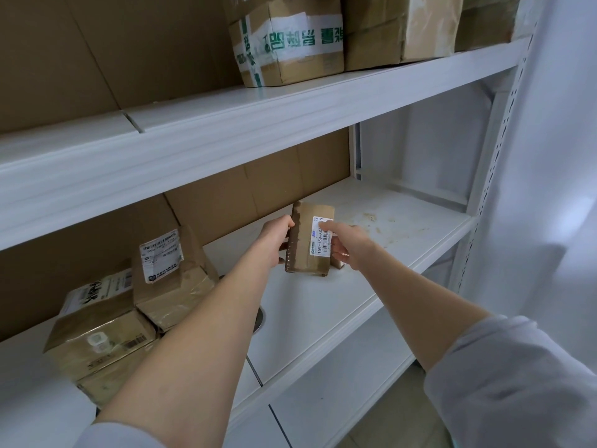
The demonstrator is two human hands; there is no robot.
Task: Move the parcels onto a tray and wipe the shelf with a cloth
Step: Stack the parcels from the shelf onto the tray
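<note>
A small brown cardboard parcel (303, 240) with a white barcode label stands upright on the white middle shelf (403, 234). My left hand (274, 242) grips its left side with the thumb at the top corner. My right hand (347, 244) holds its right side, fingers curled behind and the thumb lying over the label. To the left, several taped brown parcels (135, 305) are piled on a metal tray (260, 320), of which only a rim shows beside my left forearm.
Brownish stains (378, 226) mark the shelf surface right of the held parcel. The upper shelf (290, 108) carries larger boxes (290, 43). A perforated white upright (491, 176) bounds the right side. Cardboard sheets line the back.
</note>
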